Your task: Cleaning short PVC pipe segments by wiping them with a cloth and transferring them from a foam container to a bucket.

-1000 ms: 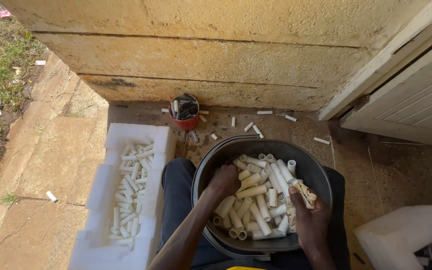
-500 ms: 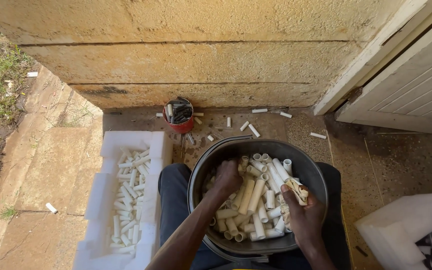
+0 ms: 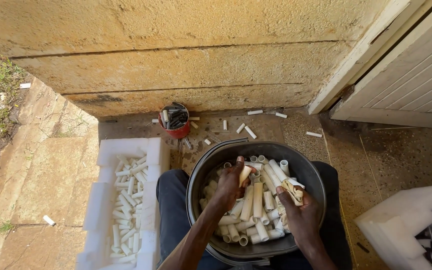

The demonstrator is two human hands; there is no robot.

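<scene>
Basin [image 3: 203,200] of dark metal sits between the seated person's knees, rim tilted slightly toward the body, presumably so both hands can reach in without stretching. It is loaded with short white pipe pieces [image 3: 257,200], mostly lying flat and jumbled, a few standing on end at 12 o'clock inside the rim. Left hand [image 3: 230,185] is over the pile at about 10 o'clock from the basin's middle, grip pinching one pale pipe piece [image 3: 245,175] between thumb and fingers, lifted clear of the rest, probably so that it can be worked on by itself. Right hand [image 3: 298,212] rests at roughly 3 o'clock in the basin, grip pressed together around a crumpled tan scrap [image 3: 293,190], possibly abrasive paper or cloth; I cannot tell which. The two hands are near each other but not touching. White foam tray [image 3: 107,200] lies on the floor at 9 o'clock from the basin, just beside the left knee, holding more white pipe pieces in a looser layer; its place within the left arm's reach suggests a separate lot kept apart from the basin's lot. Red can [image 3: 174,121] with dark metal bits stands at 12 o'clock against the yellow wall [image 3: 176,50]. Stray pipe pieces are scattered on the floor near the can. Second white foam block [image 3: 406,225] lies at 3 o'clock, well apart.
</scene>
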